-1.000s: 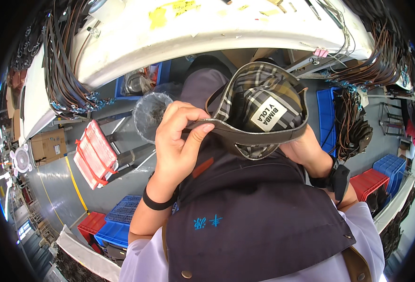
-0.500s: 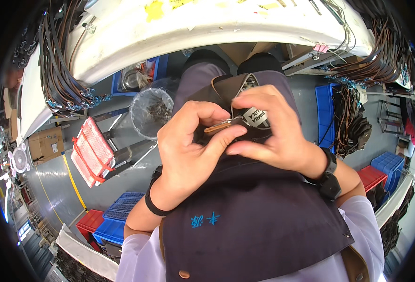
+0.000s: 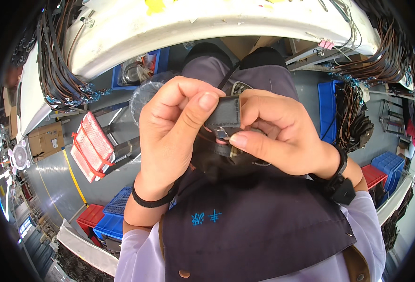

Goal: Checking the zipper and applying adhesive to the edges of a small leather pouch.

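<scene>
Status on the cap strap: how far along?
Done: the cap is folded down small between both hands. In hand: left hand and right hand pinch the dark strap tab between thumbs and forefingers, with the metal buckle just below it. Left: the tab end sits outside the buckle; I cannot tell whether it is being threaded or pulled free.
</scene>
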Available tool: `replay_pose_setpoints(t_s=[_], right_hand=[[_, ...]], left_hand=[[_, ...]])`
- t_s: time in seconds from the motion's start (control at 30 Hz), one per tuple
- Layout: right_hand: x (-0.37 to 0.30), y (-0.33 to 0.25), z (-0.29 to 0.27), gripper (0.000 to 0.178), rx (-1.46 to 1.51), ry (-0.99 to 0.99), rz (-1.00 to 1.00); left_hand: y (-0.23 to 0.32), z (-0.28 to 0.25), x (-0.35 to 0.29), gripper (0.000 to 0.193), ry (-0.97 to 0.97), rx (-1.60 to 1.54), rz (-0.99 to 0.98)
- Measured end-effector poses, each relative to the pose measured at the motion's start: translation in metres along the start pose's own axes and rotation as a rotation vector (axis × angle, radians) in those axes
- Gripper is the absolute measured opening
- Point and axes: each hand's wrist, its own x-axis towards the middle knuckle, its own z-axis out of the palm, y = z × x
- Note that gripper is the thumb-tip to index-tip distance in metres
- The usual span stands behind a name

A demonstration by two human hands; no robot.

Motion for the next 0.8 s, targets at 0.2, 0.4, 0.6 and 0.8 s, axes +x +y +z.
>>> replay_pose_setpoints(t_s=[0.2, 0.4, 0.6, 0.8], right_hand=[[-0.003, -0.012, 0.008, 0.011, 0.524, 0.085, 0.324], [-0.009, -0.001, 0.01, 0.029, 0.358, 0.144, 0.266], [-0.01, 0.0, 0.01, 0.032, 0.276, 0.194, 0.263], [-0.013, 0.002, 0.018, 0.025, 0.181, 0.236, 0.124]], left_hand=[[-0.009, 0.005, -0.001, 0.01, 0.025, -0.005, -0.013], [-0.011, -0.003, -0.004, 0.019, 0.05, 0.48, 0.303], [0.001, -0.005, -0.021, 0.018, -0.033, 0.848, 0.431], [0.0, -0.001, -0.023, 0.019, 0.037, 0.829, 0.326]])
